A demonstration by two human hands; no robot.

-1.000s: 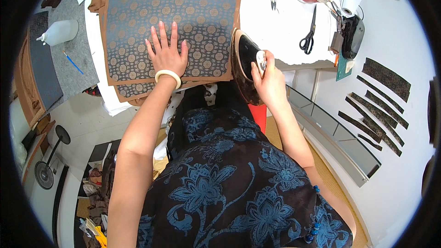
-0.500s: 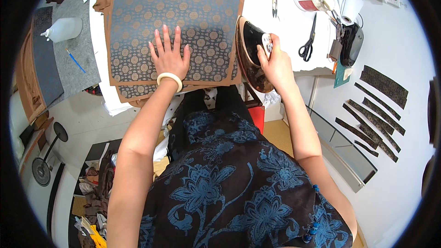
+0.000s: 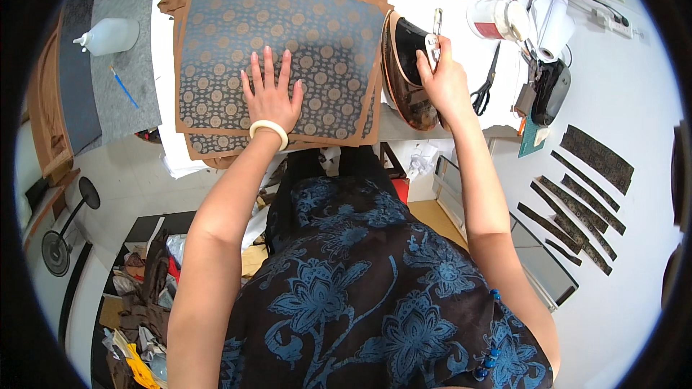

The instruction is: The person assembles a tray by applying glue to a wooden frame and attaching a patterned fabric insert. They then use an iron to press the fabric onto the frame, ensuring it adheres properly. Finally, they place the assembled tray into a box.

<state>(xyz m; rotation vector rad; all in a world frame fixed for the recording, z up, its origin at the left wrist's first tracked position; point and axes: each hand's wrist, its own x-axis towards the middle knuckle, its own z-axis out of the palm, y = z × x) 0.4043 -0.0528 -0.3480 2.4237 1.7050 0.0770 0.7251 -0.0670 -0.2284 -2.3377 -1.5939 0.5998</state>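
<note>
My left hand point(image 3: 274, 104) lies flat with spread fingers on a patterned fabric panel point(image 3: 324, 50), dark blue-grey with tan round motifs and a brown border. More brown-edged pieces lie beneath it. A cream bangle point(image 3: 269, 134) circles my left wrist. At the panel's right edge, my right hand point(image 3: 448, 85) is closed round the handle of a clothes iron point(image 3: 409, 83) with a black and brown body. The iron sits beside the panel on the white table. Black scissors point(image 3: 484, 90) lie right of my right hand, partly hidden by it. A slim cutter point(image 3: 437, 20) lies beyond the iron.
At the left, a translucent squeeze bottle point(image 3: 112, 36) and a blue brush point(image 3: 124, 88) rest on a grey surface. A white tub point(image 3: 497, 18), a paper roll point(image 3: 553, 25) and cables crowd the far right. Patterned strips point(image 3: 577, 202) hang on the right wall.
The iron has shifted slightly right and away from me in my right hand, off the panel's edge. My left hand stays flat on the panel. The whole view has shifted a little.
</note>
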